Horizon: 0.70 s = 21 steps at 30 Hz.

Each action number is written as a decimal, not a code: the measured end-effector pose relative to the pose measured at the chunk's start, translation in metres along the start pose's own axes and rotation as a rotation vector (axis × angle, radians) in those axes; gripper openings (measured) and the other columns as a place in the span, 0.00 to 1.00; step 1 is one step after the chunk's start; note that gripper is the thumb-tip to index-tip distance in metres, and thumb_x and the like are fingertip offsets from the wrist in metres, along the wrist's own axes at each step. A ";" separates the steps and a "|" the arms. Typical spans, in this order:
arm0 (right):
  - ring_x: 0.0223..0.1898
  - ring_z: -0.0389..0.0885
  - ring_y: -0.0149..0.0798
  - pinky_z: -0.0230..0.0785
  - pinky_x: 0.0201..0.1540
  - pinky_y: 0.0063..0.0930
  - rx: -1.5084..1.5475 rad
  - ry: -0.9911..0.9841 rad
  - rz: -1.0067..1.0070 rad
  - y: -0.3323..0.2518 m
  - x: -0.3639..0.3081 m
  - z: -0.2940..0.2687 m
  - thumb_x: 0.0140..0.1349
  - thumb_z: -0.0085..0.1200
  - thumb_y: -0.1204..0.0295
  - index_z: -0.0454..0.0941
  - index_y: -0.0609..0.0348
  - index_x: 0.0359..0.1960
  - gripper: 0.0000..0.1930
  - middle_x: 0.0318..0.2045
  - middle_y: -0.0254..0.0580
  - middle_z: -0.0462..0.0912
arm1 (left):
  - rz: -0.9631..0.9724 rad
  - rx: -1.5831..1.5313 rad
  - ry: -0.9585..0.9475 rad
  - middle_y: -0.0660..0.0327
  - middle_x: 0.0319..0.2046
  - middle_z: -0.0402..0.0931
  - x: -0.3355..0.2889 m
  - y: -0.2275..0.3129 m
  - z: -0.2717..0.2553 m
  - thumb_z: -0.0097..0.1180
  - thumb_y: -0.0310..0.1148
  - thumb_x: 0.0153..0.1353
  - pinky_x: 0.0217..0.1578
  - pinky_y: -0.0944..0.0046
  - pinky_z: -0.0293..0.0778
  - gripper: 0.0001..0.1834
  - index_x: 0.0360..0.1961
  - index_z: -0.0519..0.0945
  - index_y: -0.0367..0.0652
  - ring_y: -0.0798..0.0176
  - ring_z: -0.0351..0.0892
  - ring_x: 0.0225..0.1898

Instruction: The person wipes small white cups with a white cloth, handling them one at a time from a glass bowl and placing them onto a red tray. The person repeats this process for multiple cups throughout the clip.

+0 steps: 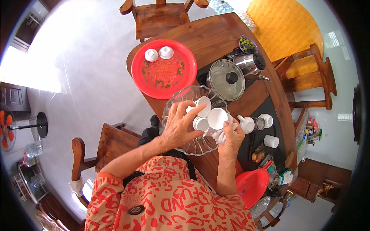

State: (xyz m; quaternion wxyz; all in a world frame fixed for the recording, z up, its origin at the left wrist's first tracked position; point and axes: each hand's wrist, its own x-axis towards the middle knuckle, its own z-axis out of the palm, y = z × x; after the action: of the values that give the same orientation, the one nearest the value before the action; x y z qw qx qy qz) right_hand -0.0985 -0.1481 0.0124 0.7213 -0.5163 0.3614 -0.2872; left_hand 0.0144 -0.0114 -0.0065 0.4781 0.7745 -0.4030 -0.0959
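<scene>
Left hand (pixel 179 125): fingers spread and bent over white cups (pixel 217 118) above the glass bowl (pixel 194 148); whether it grips one cannot be told. Right hand (pixel 232 141): closed on white cloth (pixel 220 136). Red tray (pixel 163 93) and shirt (pixel 169 192) bear lettering.

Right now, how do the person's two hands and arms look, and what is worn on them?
The left hand and right hand show no gloves or wristwear, and both forearms are uncovered. A short-sleeved, tan-orange fabric shirt is patterned with red blotches and lettering, its sleeves ending near the elbows.
</scene>
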 end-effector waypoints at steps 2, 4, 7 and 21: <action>0.36 0.77 0.30 0.70 0.41 0.23 -0.097 0.017 -0.054 -0.002 0.000 0.005 0.53 0.59 0.73 0.73 0.73 0.44 0.19 0.37 0.42 0.78 | 0.108 0.075 -0.068 0.60 0.51 0.64 0.009 -0.011 -0.007 0.73 0.36 0.32 0.52 0.51 0.58 0.43 0.57 0.72 0.59 0.53 0.60 0.54; 0.36 0.76 0.30 0.70 0.42 0.23 -0.224 0.025 -0.123 -0.002 0.001 0.008 0.52 0.59 0.73 0.73 0.73 0.44 0.19 0.36 0.42 0.78 | 0.172 0.051 -0.095 0.63 0.53 0.64 0.021 -0.021 -0.011 0.73 0.36 0.32 0.52 0.47 0.56 0.38 0.52 0.77 0.67 0.54 0.58 0.56; 0.36 0.76 0.32 0.70 0.41 0.24 -0.375 0.009 -0.235 0.000 0.007 0.004 0.51 0.59 0.73 0.73 0.71 0.44 0.19 0.36 0.41 0.78 | 0.265 -0.015 -0.114 0.65 0.54 0.64 0.040 -0.037 -0.010 0.72 0.35 0.33 0.53 0.46 0.56 0.36 0.50 0.78 0.69 0.54 0.58 0.56; 0.34 0.75 0.34 0.69 0.37 0.28 -0.710 -0.189 -0.421 -0.014 0.029 -0.004 0.47 0.59 0.73 0.74 0.68 0.41 0.18 0.33 0.41 0.77 | 0.189 -0.210 -0.170 0.71 0.50 0.71 0.043 -0.052 -0.003 0.67 0.27 0.43 0.54 0.53 0.59 0.26 0.45 0.81 0.64 0.58 0.62 0.53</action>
State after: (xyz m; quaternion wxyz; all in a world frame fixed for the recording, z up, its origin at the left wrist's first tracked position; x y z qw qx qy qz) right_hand -0.0854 -0.1770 0.0181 0.4541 -0.8194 0.2567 -0.2375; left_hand 0.0721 -0.0293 -0.0369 0.5273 0.6681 -0.5008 -0.1575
